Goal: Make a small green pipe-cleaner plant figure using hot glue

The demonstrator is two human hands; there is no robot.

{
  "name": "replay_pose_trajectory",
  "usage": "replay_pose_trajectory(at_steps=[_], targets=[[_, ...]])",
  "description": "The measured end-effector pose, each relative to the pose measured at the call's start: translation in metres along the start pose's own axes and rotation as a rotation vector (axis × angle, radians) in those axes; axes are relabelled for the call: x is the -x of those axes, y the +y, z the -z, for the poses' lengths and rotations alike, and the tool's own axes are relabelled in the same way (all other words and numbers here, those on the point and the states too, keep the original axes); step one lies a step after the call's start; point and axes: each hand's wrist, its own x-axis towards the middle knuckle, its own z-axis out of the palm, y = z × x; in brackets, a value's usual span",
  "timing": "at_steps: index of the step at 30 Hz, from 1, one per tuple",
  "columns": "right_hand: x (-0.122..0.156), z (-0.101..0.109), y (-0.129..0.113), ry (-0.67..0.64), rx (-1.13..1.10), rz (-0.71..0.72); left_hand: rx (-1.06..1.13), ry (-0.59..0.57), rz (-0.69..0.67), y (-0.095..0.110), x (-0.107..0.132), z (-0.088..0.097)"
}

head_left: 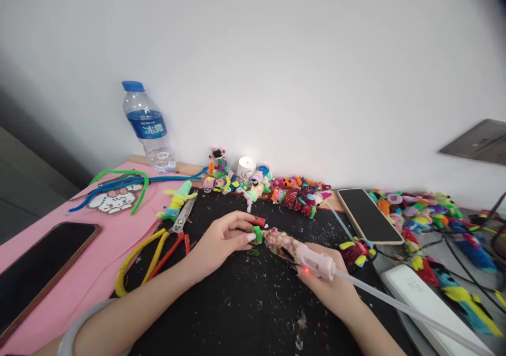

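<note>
My right hand [330,287] is wrapped round a pink glue gun [312,261] with a red light and a clear glue stick [395,303] trailing back to the right. Its tip points left at a small fuzzy pipe-cleaner piece, green and pink [265,236]. My left hand [221,240] pinches that piece at its green end, fingers curled, on the black mat [237,303]. A red bit [259,221] lies just past my left fingertips.
Scissors with yellow and red handles [166,245] lie left of my hand. Several finished pipe-cleaner figures [276,187] line the wall by a lit candle [246,167] and a water bottle [148,126]. Phones [43,266] [367,214], a white power strip [430,306] and cables sit around.
</note>
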Motion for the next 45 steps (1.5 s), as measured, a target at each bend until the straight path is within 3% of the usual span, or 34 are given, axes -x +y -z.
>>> replay_pose_trajectory(at_steps=[32, 45], targets=[[0.0001, -0.0034, 0.0020, 0.047, 0.066, -0.027, 0.030, 0.039, 0.019, 0.0031, -0.0005, -0.0021], [0.0002, -0.0046, -0.0009, 0.000, 0.099, -0.076, 0.049, 0.062, 0.008, 0.0065, 0.0004, -0.0028]])
